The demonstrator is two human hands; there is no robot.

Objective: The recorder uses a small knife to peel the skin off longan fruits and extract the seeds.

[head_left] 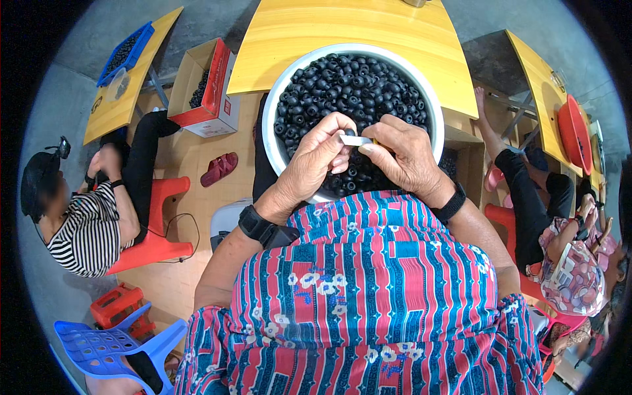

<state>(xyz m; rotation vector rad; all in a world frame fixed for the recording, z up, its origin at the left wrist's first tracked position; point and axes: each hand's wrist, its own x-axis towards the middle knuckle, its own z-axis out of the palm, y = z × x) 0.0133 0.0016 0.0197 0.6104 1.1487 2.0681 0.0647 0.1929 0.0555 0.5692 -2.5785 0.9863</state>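
A wide metal basin (270, 112) sits against my lap, filled with small black ring-like pieces (349, 85) that have holes in them. Over its near half, my left hand (319, 155) pinches one small dark piece (350, 131) between thumb and fingertips. My right hand (403, 151) is closed around a small knife, its handle mostly hidden by the fingers. The short, pale knife blade (355, 140) points left and meets the piece at my left fingertips. Whether it cuts in cannot be made out.
Beyond the basin stands a yellow wooden table (349, 23). A red-and-white carton (220, 112) holding more black pieces and a red slipper (218, 169) are on the floor at left. Seated people flank me: one on a red stool (161, 224), others at right near a red basin (574, 135).
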